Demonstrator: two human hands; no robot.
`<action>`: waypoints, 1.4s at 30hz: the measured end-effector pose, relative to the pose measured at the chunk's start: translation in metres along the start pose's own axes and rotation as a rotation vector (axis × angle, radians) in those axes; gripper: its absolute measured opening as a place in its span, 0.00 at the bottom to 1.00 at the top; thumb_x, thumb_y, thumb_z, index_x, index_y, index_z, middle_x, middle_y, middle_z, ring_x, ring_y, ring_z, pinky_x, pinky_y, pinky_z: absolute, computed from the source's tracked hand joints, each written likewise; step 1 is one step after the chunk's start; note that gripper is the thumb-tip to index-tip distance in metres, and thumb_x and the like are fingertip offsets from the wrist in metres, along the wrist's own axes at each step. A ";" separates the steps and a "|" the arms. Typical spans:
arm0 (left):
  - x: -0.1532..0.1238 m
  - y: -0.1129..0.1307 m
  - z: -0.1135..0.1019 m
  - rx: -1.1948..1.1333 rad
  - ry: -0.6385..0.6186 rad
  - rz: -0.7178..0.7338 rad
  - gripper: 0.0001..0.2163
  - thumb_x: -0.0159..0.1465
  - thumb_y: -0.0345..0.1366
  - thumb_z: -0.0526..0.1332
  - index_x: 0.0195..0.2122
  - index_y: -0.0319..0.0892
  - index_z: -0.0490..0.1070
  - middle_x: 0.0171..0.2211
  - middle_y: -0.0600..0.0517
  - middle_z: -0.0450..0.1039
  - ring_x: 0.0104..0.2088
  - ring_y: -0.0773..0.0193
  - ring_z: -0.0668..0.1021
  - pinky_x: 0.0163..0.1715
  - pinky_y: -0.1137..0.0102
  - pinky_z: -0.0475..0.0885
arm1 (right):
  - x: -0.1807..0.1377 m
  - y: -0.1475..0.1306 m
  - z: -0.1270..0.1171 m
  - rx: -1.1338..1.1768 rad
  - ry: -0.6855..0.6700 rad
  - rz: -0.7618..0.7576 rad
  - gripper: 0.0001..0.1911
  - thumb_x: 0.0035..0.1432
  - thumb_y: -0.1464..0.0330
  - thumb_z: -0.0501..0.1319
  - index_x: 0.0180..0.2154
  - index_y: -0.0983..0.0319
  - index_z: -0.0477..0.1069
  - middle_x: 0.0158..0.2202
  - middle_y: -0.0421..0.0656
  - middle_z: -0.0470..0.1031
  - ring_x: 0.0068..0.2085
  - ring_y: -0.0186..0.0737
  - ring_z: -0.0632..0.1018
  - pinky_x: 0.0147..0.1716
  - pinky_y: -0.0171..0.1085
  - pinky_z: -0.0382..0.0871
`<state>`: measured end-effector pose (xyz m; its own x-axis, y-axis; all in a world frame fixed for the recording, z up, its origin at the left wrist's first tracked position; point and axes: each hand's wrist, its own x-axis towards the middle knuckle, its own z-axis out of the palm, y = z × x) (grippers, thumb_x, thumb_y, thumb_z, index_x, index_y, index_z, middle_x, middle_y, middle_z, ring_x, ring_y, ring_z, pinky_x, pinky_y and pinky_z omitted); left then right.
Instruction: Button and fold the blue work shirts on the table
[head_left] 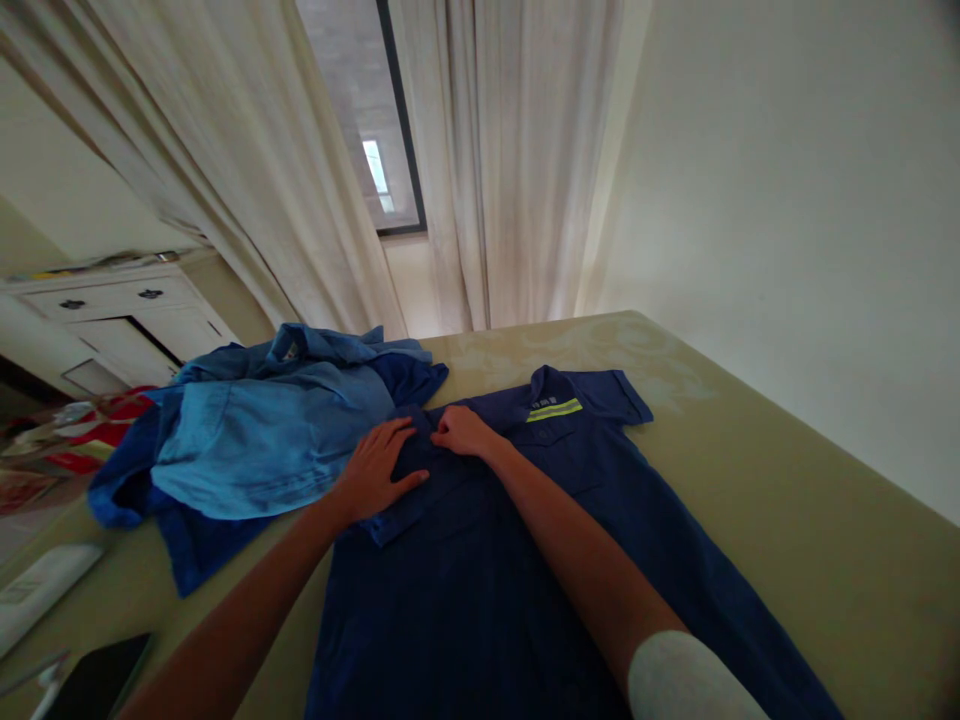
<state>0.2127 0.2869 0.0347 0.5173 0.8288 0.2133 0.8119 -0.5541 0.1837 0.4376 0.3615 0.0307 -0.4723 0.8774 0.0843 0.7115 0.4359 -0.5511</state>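
A dark blue short-sleeved shirt lies spread on a pale green bed surface, collar away from me, with a yellow-green reflective strip on its chest. My left hand rests flat on the shirt's folded left sleeve, fingers stretched out. My right hand sits just beside it near the collar, fingers curled and pinching the shirt's fabric.
A heap of lighter blue shirts lies to the left of the dark shirt. A white remote-like object and a dark phone lie at the lower left. A white drawer cabinet, curtains and a bare wall stand behind.
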 end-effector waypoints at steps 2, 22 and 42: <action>-0.020 0.022 -0.004 -0.048 -0.059 0.057 0.27 0.66 0.58 0.62 0.58 0.45 0.72 0.60 0.42 0.71 0.59 0.46 0.73 0.60 0.51 0.68 | 0.000 0.000 0.005 0.006 0.014 0.022 0.16 0.64 0.61 0.66 0.27 0.62 0.81 0.26 0.42 0.77 0.30 0.38 0.77 0.30 0.33 0.61; -0.062 0.027 -0.036 -0.332 -0.075 -0.179 0.18 0.75 0.49 0.51 0.50 0.48 0.78 0.45 0.49 0.80 0.45 0.56 0.81 0.48 0.61 0.76 | -0.013 -0.015 0.020 0.021 0.283 0.026 0.25 0.68 0.65 0.61 0.64 0.61 0.63 0.51 0.48 0.77 0.47 0.45 0.78 0.47 0.40 0.69; -0.057 0.003 -0.008 0.200 -0.194 -0.037 0.27 0.72 0.43 0.52 0.72 0.47 0.60 0.72 0.46 0.61 0.70 0.49 0.65 0.69 0.48 0.57 | -0.013 -0.018 0.020 -0.166 0.295 -0.078 0.16 0.73 0.62 0.56 0.54 0.59 0.78 0.61 0.47 0.74 0.59 0.49 0.72 0.60 0.48 0.61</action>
<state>0.1838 0.2372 0.0306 0.5126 0.8584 0.0184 0.8586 -0.5125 -0.0093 0.4204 0.3376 0.0229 -0.3753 0.8496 0.3706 0.7656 0.5095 -0.3927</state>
